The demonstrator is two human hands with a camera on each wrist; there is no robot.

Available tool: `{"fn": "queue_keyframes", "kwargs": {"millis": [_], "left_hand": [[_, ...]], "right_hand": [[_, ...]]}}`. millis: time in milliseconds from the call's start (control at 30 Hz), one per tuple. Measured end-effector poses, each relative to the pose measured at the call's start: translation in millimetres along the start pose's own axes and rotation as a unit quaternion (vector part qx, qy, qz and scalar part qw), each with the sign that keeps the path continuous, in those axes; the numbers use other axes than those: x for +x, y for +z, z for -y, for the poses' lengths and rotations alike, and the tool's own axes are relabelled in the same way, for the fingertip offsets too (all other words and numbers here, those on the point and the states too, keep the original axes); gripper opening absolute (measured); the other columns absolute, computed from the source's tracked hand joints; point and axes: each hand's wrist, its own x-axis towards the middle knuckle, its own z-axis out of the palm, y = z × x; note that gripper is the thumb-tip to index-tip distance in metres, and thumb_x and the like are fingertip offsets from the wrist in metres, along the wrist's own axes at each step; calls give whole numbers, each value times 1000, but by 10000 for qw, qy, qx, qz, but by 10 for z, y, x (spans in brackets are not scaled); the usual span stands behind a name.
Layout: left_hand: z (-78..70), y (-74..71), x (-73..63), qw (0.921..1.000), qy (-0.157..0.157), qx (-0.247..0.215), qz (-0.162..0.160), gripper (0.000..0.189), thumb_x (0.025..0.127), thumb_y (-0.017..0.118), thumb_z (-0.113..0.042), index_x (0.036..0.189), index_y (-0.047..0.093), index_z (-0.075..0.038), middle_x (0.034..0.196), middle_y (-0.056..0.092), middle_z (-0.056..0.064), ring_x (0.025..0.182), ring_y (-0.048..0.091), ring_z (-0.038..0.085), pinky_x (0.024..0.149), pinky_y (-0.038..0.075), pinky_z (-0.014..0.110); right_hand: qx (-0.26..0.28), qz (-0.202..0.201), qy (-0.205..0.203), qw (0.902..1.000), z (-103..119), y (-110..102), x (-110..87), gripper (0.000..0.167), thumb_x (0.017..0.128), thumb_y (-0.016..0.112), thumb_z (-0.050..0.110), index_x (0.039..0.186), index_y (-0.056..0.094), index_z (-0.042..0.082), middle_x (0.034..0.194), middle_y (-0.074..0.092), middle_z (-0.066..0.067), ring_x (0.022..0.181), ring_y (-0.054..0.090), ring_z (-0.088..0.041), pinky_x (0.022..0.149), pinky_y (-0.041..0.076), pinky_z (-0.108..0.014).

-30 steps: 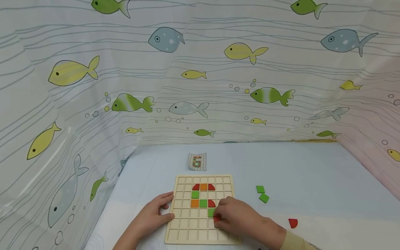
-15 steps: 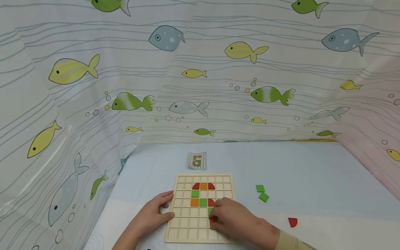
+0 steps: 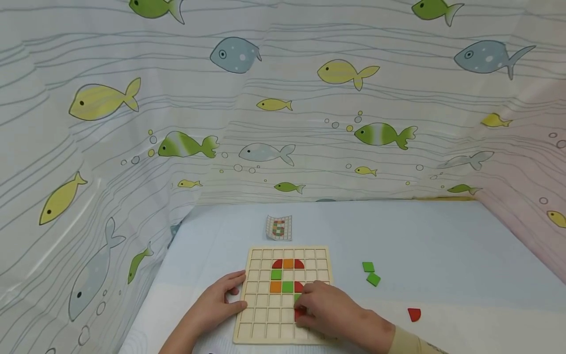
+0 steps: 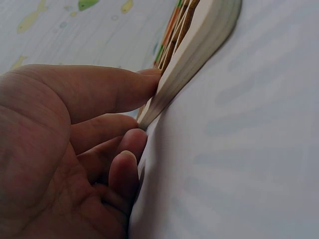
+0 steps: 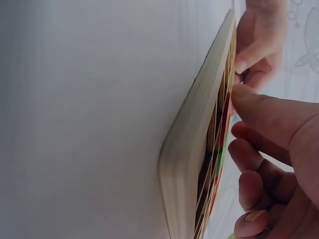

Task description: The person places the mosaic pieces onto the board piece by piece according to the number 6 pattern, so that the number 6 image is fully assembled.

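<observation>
A wooden grid board (image 3: 261,332) lies on the table, with red, orange and green tiles in its cells. My left hand (image 3: 216,301) rests at the board's left edge. In the left wrist view its thumb (image 4: 124,89) lies against the rim, the other fingers loosely bent. Over the right part of the board, my right hand (image 3: 331,309) pinches a red quarter-circle tile (image 3: 299,314) at a cell just below a green square tile (image 3: 297,298), which its fingers partly cover. In the right wrist view the thumb meets the red tile (image 5: 226,112) at the board's surface.
A small paper card (image 3: 279,228) printed with a coloured grid pattern lies behind the board. To the right are a green square tile (image 3: 368,267), another green tile (image 3: 373,280) touching it, and a red quarter-circle tile (image 3: 414,314). A fish-print curtain (image 3: 309,162) surrounds the table.
My right hand has shifted slightly left with the red quarter-circle tile, bringing it into line below the green tile. The left hand has stayed at the board's edge.
</observation>
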Motion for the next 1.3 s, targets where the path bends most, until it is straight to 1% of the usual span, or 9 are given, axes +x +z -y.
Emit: {"fn": "queue_keyframes", "kwargs": {"millis": [200, 367, 600, 767, 900, 967, 1067, 1200, 1300], "left_hand": [[14, 4, 1, 10000, 6, 17, -11, 70, 78, 84, -29, 140, 57, -9, 143, 50, -5, 98, 50, 15, 70, 43, 25], [9, 5, -5, 10000, 8, 51, -14, 70, 78, 84, -29, 140, 58, -9, 144, 50, -5, 98, 51, 15, 70, 42, 25], [16, 7, -8, 10000, 7, 51, -13, 70, 78, 84, -29, 140, 58, -9, 144, 49, -5, 98, 51, 14, 71, 42, 25], [23, 3, -6, 9999, 28, 101, -26, 70, 79, 84, -30, 140, 58, -9, 144, 49, -6, 98, 51, 13, 71, 42, 24], [30, -2, -8, 10000, 25, 86, -29, 70, 79, 83, -30, 140, 58, -10, 144, 49, -6, 98, 51, 12, 71, 43, 24], [30, -3, -8, 10000, 30, 19, -18, 70, 79, 84, -30, 140, 57, -9, 145, 49, -5, 98, 51, 13, 70, 43, 24], [33, -4, -9, 10000, 56, -35, 34, 71, 79, 83, -30, 141, 57, -8, 145, 49, -4, 98, 51, 14, 70, 43, 25], [35, -10, -11, 9999, 76, -54, 62, 71, 80, 83, -31, 141, 56, -8, 145, 49, -3, 99, 51, 15, 70, 43, 25], [33, -13, -16, 9999, 71, 0, 75, 71, 80, 83, -31, 141, 56, -8, 146, 48, -3, 99, 51, 15, 71, 42, 24]], "right_hand": [[73, -192, -94, 9997, -33, -39, -68, 18, 85, 79, 32, 101, 77, 23, 88, 58, 18, 86, 52, -2, 80, 46, -22], [302, -265, -101, 9991, -106, -79, -144, 20, 86, 78, 30, 104, 77, 21, 95, 63, 17, 92, 55, -3, 82, 47, -24], [543, -115, 341, 9979, -230, -151, -271, 28, 87, 77, 29, 112, 76, 17, 103, 64, 15, 102, 58, -9, 87, 49, -30], [592, -271, 704, 9954, -323, -159, -357, 30, 86, 78, 29, 114, 75, 18, 104, 64, 15, 103, 58, -12, 89, 49, -34], [559, -461, 886, 9934, -403, -173, -422, 31, 86, 78, 29, 114, 75, 18, 104, 64, 15, 106, 58, -14, 91, 48, -36], [523, -569, 955, 9924, -445, -185, -451, 31, 85, 78, 29, 114, 75, 17, 104, 64, 14, 105, 59, -13, 89, 49, -36], [505, -722, 1049, 9906, -517, -208, -502, 31, 85, 79, 28, 114, 75, 17, 104, 64, 13, 97, 59, -10, 82, 50, -32], [638, -931, 1221, 9861, -633, -218, -588, 30, 85, 79, 27, 112, 74, 17, 103, 65, 13, 85, 58, -5, 74, 50, -28], [759, -1052, 1397, 9817, -721, -203, -664, 28, 85, 79, 27, 111, 74, 18, 103, 64, 14, 81, 55, -2, 72, 49, -27]]}}
